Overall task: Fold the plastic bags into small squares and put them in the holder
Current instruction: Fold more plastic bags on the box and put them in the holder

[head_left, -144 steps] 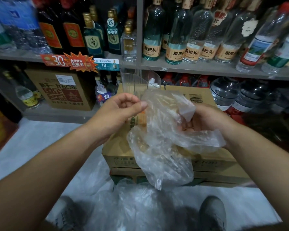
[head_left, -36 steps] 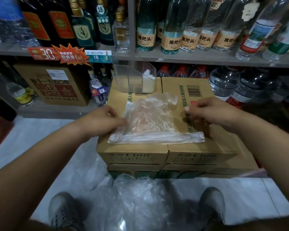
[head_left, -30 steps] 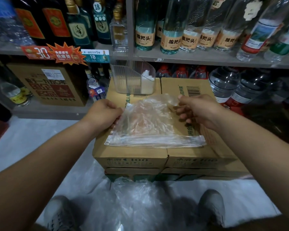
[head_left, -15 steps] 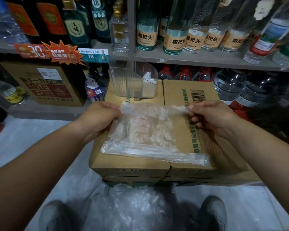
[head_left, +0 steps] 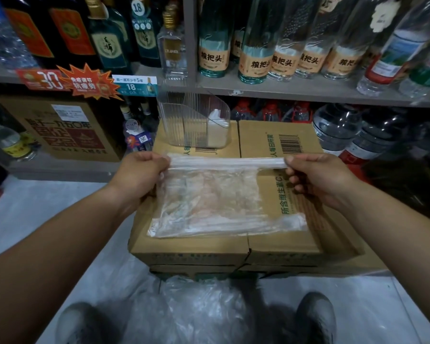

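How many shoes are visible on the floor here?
2. The left shoe is at the bottom left, the right shoe at the bottom right, with a heap of plastic bags between them. No more seem hidden.

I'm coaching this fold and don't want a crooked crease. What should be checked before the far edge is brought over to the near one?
1. Left hand pinches the far left corner of the plastic bag: ok.
2. Right hand pinches the far right corner: ok.
3. Far edge stretched straight between the hands: ok.
4. Near edge resting on the cardboard box, inside its front rim: ok.
5. Bag surface smooth: not ok, it is wrinkled.
6. Holder upright on the box beyond the bag: ok; whether it has room left, cannot tell.
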The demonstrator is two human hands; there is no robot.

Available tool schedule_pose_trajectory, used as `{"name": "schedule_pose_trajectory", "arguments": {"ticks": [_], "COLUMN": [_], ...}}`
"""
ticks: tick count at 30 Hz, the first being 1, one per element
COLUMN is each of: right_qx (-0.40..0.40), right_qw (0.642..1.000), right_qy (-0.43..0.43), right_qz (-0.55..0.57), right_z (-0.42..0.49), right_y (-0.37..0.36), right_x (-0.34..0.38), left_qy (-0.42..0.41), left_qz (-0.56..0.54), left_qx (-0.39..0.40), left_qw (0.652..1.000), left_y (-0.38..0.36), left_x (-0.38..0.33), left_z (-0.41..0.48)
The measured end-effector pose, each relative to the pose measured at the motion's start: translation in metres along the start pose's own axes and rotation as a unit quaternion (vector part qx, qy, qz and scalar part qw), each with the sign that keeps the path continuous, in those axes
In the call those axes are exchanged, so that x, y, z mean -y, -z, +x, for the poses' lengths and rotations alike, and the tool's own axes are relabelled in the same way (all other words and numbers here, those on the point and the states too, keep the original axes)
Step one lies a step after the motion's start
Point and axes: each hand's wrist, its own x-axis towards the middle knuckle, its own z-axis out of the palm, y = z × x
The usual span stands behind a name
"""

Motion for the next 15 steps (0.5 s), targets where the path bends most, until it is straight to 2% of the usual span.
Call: {"name": "schedule_pose_trajectory", "arguments": {"ticks": [8,13,15], "right_qx": [-0.015,-0.079,-0.117], "right_qw": [0.999,0.973,0.937], "right_qy": [0.014,0.097,0.119], "right_qz": [-0.039,-0.193,-0.307], "right_z": [-0.003,0.0,0.003], "right_y": [0.001,0.001,0.001], "right_x": [0.0,-0.004,-0.006], "left_qy": [-0.004,0.043,0.012], "left_qz": [0.025,-0.067,-0.012], "left_qx": [-0.004,0.049,0.02], "left_qw": [1.0,0.996,1.0], "left_y": [0.003,0.004,0.007], "left_x": [0.003,-0.009,-0.009], "left_z": [0.002,-0.004,-0.005]}}
